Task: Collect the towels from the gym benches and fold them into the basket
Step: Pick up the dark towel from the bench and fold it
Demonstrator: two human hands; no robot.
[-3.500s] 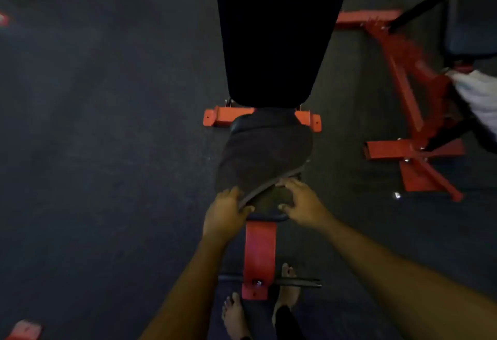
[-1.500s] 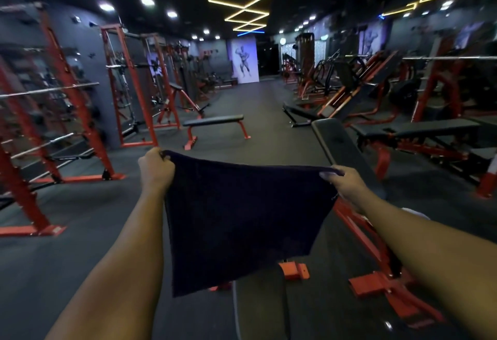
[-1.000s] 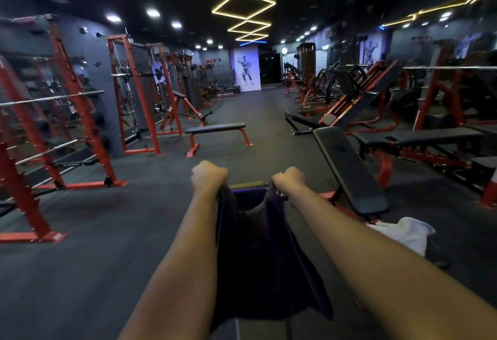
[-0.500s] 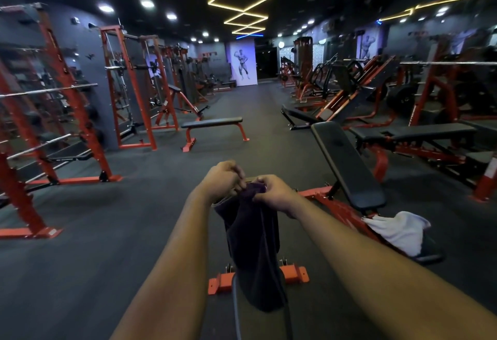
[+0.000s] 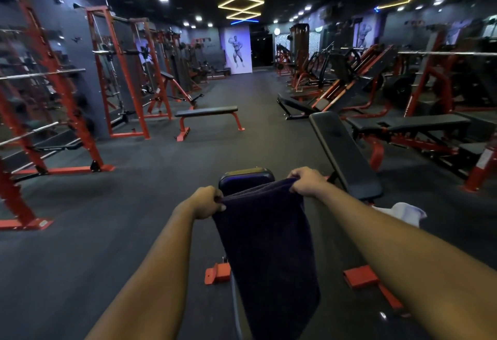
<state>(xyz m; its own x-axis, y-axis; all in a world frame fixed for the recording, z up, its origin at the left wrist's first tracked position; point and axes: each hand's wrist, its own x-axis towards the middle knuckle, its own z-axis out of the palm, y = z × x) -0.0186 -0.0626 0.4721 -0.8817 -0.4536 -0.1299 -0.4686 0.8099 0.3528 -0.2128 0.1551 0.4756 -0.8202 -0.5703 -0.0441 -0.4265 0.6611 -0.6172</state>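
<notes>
Dark towel [image 5: 269, 245]: hangs in the air in front of the person, over the near worktop, held by its top edge; it looks already doubled lengthwise, a narrow band that drops straight down out of the bottom of view.
Left hand [image 5: 205, 202]: closed in a pinch on the top left corner of the dark towel, fingers curled over the edge.
Right hand [image 5: 306, 182]: closed in the same way on the top right corner, a little farther and higher than the left.
Handling: soft, light cloth with no stiffness; it sags between the two corners and will likely swing or twist if one corner is let go. Not slippery, not fragile. Best taken at corners and along the folded edge, keeping the layers pinched together so that they do not slide apart.
Near worktop [image 5: 246, 177]: padded bench just behind the towel, its far end showing above the cloth.
White towel [image 5: 403, 212]: lies crumpled on the seat of the inclined bench [image 5: 344, 151] to the right, not yet collected.
Basket: not in view.
Far benches: I make out no towels on them.
</notes>
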